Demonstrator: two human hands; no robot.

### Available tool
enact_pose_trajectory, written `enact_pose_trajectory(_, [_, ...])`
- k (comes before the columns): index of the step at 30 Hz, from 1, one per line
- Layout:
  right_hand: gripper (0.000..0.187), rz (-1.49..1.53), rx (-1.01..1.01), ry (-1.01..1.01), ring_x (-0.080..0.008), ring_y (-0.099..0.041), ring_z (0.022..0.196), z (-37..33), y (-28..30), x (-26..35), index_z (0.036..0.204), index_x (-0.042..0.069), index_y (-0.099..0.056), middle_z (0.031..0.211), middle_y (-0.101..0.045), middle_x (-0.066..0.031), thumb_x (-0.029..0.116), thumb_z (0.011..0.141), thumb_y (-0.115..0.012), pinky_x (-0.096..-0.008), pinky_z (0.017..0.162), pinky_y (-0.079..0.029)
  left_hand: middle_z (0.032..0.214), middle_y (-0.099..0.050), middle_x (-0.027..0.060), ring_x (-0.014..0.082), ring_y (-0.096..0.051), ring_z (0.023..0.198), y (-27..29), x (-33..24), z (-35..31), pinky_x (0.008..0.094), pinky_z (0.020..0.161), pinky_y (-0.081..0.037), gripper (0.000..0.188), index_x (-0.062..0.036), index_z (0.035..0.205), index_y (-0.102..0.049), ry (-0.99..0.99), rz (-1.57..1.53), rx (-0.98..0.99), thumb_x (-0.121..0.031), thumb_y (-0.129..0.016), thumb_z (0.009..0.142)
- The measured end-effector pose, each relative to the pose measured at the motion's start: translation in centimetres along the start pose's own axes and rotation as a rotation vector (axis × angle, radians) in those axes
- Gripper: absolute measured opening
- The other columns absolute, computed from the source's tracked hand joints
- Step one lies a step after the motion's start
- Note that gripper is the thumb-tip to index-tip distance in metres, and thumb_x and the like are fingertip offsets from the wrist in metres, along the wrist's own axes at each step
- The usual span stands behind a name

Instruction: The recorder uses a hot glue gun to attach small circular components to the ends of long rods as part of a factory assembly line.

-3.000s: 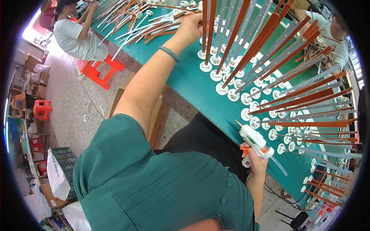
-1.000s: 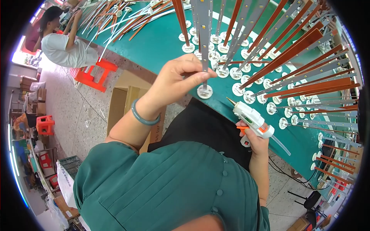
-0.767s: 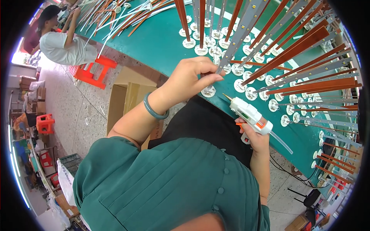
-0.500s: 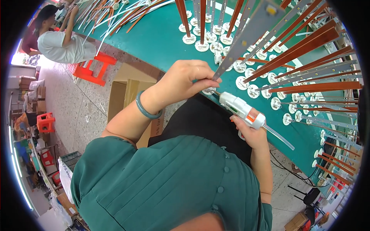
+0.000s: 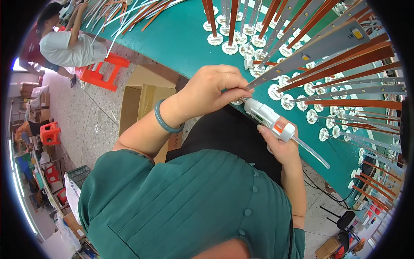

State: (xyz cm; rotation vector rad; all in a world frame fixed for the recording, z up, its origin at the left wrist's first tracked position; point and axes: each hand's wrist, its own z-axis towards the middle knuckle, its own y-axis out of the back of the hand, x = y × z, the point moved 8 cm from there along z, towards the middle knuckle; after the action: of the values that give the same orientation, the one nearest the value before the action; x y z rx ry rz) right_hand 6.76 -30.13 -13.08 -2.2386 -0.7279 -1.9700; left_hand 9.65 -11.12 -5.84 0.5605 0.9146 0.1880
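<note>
1 grey strip (image 5: pixel 303 58), pinched in left hand (image 5: pixel 214 90), glue gun (image 5: pixel 264 115) just beside

On the far left we see a co-worker (image 5: pixel 71 52) in a white shirt and dark cap by a red stool (image 5: pixel 113 69), with an open cardboard box (image 5: pixel 131 105) nearer to us and speckled floor (image 5: pixel 99 116) to its left. Along the left side we find another stool (image 5: pixel 50 134), also red, and nearer, a dark crate (image 5: pixel 80 175) beside a white sack (image 5: pixel 73 196). On the near right we make out black cables (image 5: pixel 330 195), a black chair (image 5: pixel 345 220) and a brown carton (image 5: pixel 328 248).
</note>
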Motion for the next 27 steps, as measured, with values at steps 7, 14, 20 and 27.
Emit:
enact_pose_trajectory(7, [0.019, -0.017, -0.011, 0.069, -0.0101, -0.050, 0.059, 0.1, 0.0, -0.2, 0.084, -0.001, -0.063, 0.066, -0.058, -0.0048, 0.013, 0.079, -0.075, -0.0264, 0.055, -0.041, 0.074, -0.063, 0.0060, 0.0210, -0.062, 0.067, -0.1, -0.1, 0.1, 0.0301, 0.059, -0.049, 0.006, -0.0061, 0.086, -0.071, 0.010, -0.005, 0.010, -0.009, -0.071, 0.081])
enact_pose_trajectory(14, [0.019, 0.014, -0.023, 0.087, -0.0093, -0.049, 0.059, 0.0, 0.0, 0.1, 0.085, -0.001, -0.063, 0.066, -0.058, -0.0042, 0.013, 0.079, -0.075, -0.0262, 0.055, -0.041, 0.075, -0.064, 0.0058, 0.0195, -0.063, 0.067, -0.1, 0.1, 0.1, 0.0291, 0.060, -0.050, 0.006, -0.0059, 0.087, -0.071, 0.024, -0.026, 0.005, -0.008, -0.071, 0.081])
enact_pose_trajectory(20, [0.018, 0.012, -0.019, 0.063, -0.0086, -0.050, 0.060, -0.1, 0.0, -0.2, 0.086, -0.001, -0.064, 0.068, -0.059, -0.0041, 0.012, 0.080, -0.075, -0.0259, 0.055, -0.041, 0.078, -0.064, 0.0064, 0.0195, -0.063, 0.069, -0.3, 0.2, -0.1, 0.0289, 0.061, -0.050, 0.007, -0.0055, 0.089, -0.072, 0.038, -0.063, 0.011, -0.009, -0.070, 0.082])
enact_pose_trajectory(27, [0.020, 0.025, -0.026, 0.057, -0.0076, -0.052, 0.061, -0.1, 0.0, -0.2, 0.090, -0.002, -0.066, 0.069, -0.061, -0.0044, 0.013, 0.080, -0.075, -0.0256, 0.055, -0.042, 0.093, -0.068, 0.0085, 0.0237, -0.064, 0.087, -0.2, 1.7, -1.4, 0.0322, 0.077, -0.051, 0.027, -0.0052, 0.103, -0.071, 0.121, -0.071, 0.094, 0.003, -0.066, 0.077])
